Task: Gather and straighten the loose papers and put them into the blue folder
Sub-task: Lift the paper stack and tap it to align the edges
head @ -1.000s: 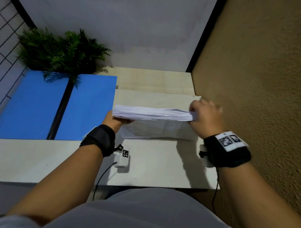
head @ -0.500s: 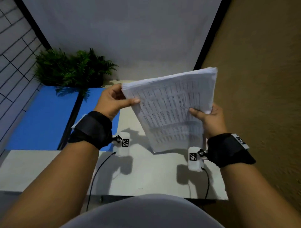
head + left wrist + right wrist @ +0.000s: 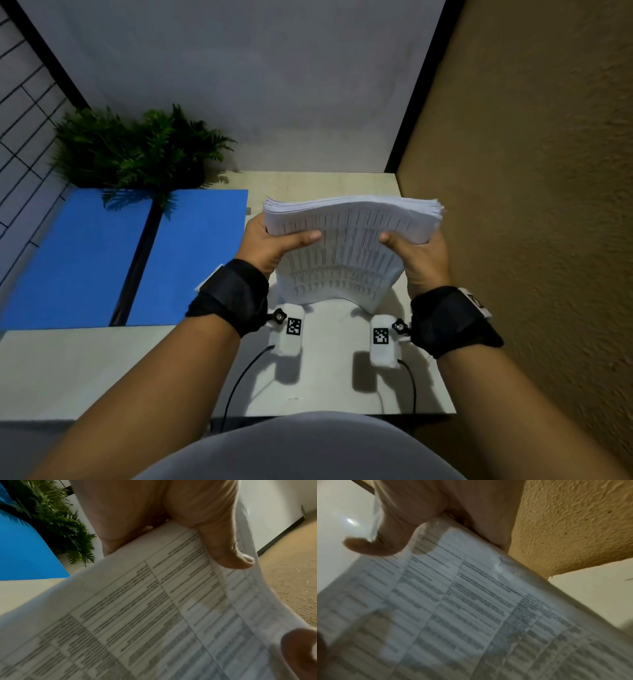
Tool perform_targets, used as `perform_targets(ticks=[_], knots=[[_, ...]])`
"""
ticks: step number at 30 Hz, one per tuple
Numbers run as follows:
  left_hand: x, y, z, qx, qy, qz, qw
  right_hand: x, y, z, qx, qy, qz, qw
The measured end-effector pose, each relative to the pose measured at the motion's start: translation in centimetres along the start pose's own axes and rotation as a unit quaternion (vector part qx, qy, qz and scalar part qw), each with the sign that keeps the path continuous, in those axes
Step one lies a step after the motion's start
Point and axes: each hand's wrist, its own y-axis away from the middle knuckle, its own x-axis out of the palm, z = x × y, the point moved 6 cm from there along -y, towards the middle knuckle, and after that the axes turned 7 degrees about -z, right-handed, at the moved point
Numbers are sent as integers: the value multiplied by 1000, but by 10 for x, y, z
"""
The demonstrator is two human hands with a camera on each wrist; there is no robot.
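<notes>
Squaring the papers is, as I judge it, the step in hand, and the blue folder (image 3: 85, 260) is my landmark: it lies open and flat at the far left of the worktop (image 3: 102, 370), under the fronds of a green plant (image 3: 137, 150). Just right of the folder, my left hand (image 3: 270, 246) grips the stack of papers (image 3: 346, 260) by its left edge, thumb laid across the printed face and fingers behind. The stack stands nearly upright beside the folder, its lower edge at or just above the worktop; I cannot tell if it touches. Farther right from the folder, my right hand (image 3: 418, 257) holds the opposite edge in the same way. The sheets carry rows of table-like print, they bow a little between my hands, and their top edges look stepped rather than flush. Next I would tap the bottom edge level, then carry the stack left onto the open folder.
</notes>
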Motion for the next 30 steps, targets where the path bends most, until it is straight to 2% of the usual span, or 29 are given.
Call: perform_targets(ticks=[2, 5, 9, 12, 15, 19, 22, 26, 30], knots=[[-2, -2, -1, 2, -3, 9, 1000, -3, 1, 2, -12, 11, -28, 999], [1, 0, 2, -2, -9, 20, 1000, 8, 7, 1, -12, 59, -1, 998], [2, 1, 4, -6, -4, 19, 1000, 2, 8, 7, -21, 18, -51, 998], [2, 0, 5, -8, -14, 24, 1000, 7, 8, 9, -24, 15, -15, 999], [3, -1, 7, -11, -16, 22, 1000, 2, 5, 10, -35, -5, -56, 998], [2, -2, 12, -35, -12, 9, 999, 8, 4, 4, -34, 30, 0, 999], [2, -3, 18, -44, -26, 9, 999, -1, -1, -6, 2, 17, -36, 999], [5, 0, 29, -62, -29, -18, 997, -2, -6, -29, 82, 55, -22, 995], [6, -1, 19, -49, -3, -44, 998, -1, -11, -18, 52, 37, -21, 998]])
